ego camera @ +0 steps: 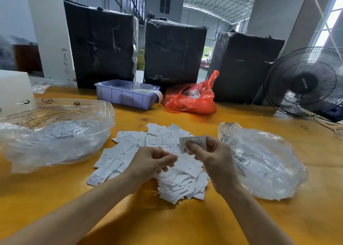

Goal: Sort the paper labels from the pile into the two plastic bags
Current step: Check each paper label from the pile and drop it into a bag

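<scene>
Two bare forearms reach in from the near edge of the yellow-orange wooden table (185, 224), and between them lies the pile of small white paper labels (156, 157), loose and overlapping, some printed side up, some blank. Her right hand (213, 157) pinches one white printed paper label (191, 142) between thumb and fingers, lifted just above the far right of the heap, its face turned toward her; "XS" reads at its lower end below rows of fine print. Her left hand (154, 163) hovers over the middle of the heap with fingers curled inward; whether anything is caught in them I cannot tell. It looks to me like the reading step: a label picked and checked for size before it goes anywhere. Next, I'd judge, it must be carried to whichever bag takes XS. The large clear plastic bag (55, 133) on the left lies open toward the pile with labels showing through its film; the smaller crumpled clear plastic bag (263, 163) sits just right of the right hand. Which one collects XS I cannot say. Much of the pile remains, so the sorting seems far from done.
</scene>
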Tool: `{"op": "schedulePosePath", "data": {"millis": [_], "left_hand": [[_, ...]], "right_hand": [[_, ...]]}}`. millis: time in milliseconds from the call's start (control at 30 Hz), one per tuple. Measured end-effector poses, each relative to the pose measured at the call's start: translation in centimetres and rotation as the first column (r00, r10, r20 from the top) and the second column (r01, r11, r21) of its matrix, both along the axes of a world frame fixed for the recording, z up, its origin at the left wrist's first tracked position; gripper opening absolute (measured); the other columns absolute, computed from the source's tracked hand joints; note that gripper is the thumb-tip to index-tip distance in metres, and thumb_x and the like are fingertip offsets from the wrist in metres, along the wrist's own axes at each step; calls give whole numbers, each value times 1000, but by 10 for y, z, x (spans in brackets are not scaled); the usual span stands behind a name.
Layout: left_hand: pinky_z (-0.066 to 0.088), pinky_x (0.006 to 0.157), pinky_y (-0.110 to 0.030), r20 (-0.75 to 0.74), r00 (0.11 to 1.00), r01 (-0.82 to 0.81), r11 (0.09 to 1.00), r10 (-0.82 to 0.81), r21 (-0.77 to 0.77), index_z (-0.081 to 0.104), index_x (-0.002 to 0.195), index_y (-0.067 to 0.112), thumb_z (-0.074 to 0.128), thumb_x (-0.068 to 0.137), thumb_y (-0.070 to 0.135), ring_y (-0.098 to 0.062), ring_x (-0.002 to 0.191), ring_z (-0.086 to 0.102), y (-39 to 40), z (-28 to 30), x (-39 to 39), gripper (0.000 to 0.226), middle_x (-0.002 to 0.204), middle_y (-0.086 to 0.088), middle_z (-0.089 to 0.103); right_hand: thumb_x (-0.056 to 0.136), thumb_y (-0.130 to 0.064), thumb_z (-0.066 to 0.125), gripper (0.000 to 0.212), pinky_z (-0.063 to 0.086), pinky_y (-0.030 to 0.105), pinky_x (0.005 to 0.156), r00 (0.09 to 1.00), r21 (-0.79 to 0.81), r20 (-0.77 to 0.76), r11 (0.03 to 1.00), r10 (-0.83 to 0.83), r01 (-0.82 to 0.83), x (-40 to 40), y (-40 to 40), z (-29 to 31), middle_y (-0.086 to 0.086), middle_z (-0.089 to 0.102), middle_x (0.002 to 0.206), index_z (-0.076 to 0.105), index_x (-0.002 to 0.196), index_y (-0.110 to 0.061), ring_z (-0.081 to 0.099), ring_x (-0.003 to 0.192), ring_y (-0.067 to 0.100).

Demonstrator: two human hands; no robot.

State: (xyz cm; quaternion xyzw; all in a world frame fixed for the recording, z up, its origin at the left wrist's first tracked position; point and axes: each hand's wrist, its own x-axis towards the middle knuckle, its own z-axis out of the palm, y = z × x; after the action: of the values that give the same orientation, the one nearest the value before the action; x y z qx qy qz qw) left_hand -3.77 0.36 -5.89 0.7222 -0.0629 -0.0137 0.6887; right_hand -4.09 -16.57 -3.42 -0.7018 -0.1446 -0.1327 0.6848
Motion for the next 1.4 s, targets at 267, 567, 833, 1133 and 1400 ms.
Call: {"op": "schedulePosePath", "data": {"millis": [267, 567, 833, 1133, 1400], "left_hand": [[40, 45, -14, 0, 1000, 26, 1000, -26, 3, 76, 75, 9, 74, 68, 25, -4, 51, 54, -1, 3, -2, 18, 64, -1, 69], [40, 45, -13, -12, 999, 36, 999, -36, -28, 76, 68, 15, 73, 63, 36, -4, 52, 55, 1, 3, -1, 21, 66, 0, 70], [43, 50, -14, 9, 1000, 0, 1000, 0, -25, 76, 70, 11, 70, 61, 46, -6, 55, 59, 3, 2, 0, 37, 68, -1, 72], [41, 50, -18, 13, 998, -60, 997, 61, -58, 76, 77, 5, 70, 64, 39, -11, 54, 56, -1, 3, -3, 37, 65, -10, 67], [46, 48, -18, 46, 994, -98, 990, 103, -97, 77, 73, 6, 73, 78, 21, -14, 55, 65, -9, -3, -7, 16, 66, -9, 71]], "right_hand": [[79, -3, 73, 17, 51, 15, 62, 999, -132, 48, 991, 20, -13, 0, 1, -2, -6, 73, 74, 70, 79, -20, 68, 70, 5], [80, -3, 72, 6, 49, 16, 55, 1000, -190, -15, 982, 2, -5, 3, 0, -5, 6, 71, 72, 70, 83, -7, 66, 61, 9], [78, 1, 71, 8, 49, 19, 51, 970, -141, -219, 980, 108, -141, 4, -2, -5, 13, 71, 71, 68, 85, 4, 67, 56, 16], [78, -1, 72, 15, 47, 24, 55, 938, -206, -294, 946, 186, -252, 3, -2, -7, 14, 63, 68, 65, 89, 7, 59, 51, 12], [95, -21, 56, 20, 42, 25, 60, 922, -472, -322, 807, 218, -355, -2, 6, -10, -7, 55, 78, 54, 115, -19, 49, 61, 5]]}}
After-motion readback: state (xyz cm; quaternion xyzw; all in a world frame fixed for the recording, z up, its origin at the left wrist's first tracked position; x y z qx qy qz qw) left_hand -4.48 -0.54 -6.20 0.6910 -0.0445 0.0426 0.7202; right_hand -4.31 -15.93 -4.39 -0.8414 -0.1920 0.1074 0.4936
